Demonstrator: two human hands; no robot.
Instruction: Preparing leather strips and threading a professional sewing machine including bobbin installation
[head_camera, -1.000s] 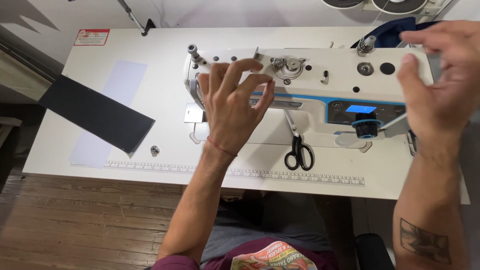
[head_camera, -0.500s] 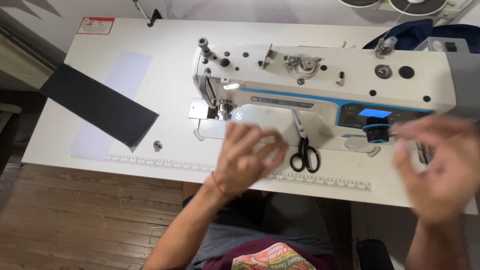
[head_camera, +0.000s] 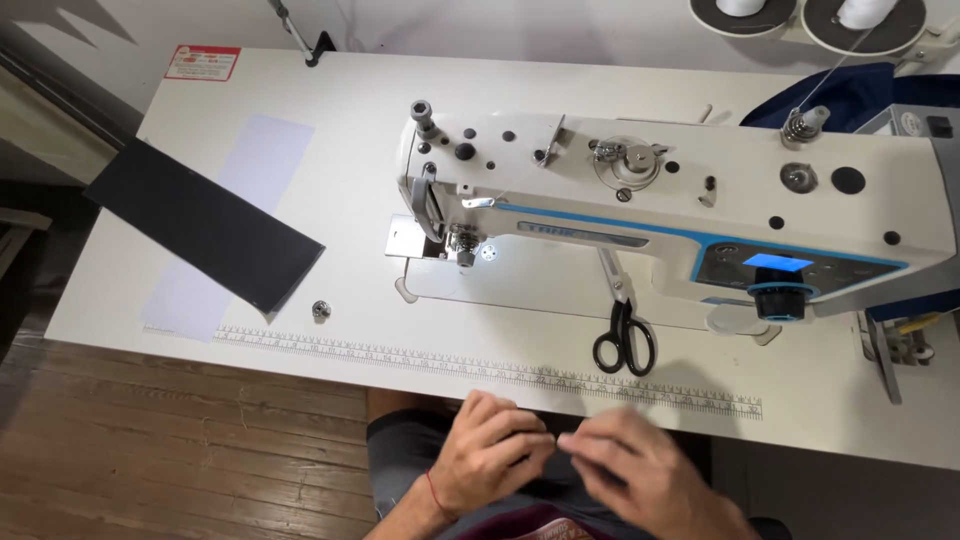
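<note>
My left hand (head_camera: 490, 450) and my right hand (head_camera: 650, 478) are together over my lap, just below the front edge of the white table (head_camera: 330, 110). Their fingertips meet. The left fingers are curled with nothing seen in them; the right hand is blurred. A red thread circles my left wrist. The nearest thing on the table is a pair of black-handled scissors (head_camera: 622, 335), lying in front of the white and blue sewing machine (head_camera: 680, 200). A measuring scale (head_camera: 480, 370) runs along the table's front.
A black fabric strip (head_camera: 205, 225) lies across a pale lavender strip (head_camera: 255, 170) at the left, with a small metal knob (head_camera: 321, 309) beside them. Thread cones (head_camera: 860, 15) and dark blue cloth (head_camera: 860, 95) are at the back right. Wooden floor (head_camera: 150, 450) lies below.
Both hands came down from the sewing machine, back over the table's front edge and to my lap, where they now meet. The view has shifted slightly.
</note>
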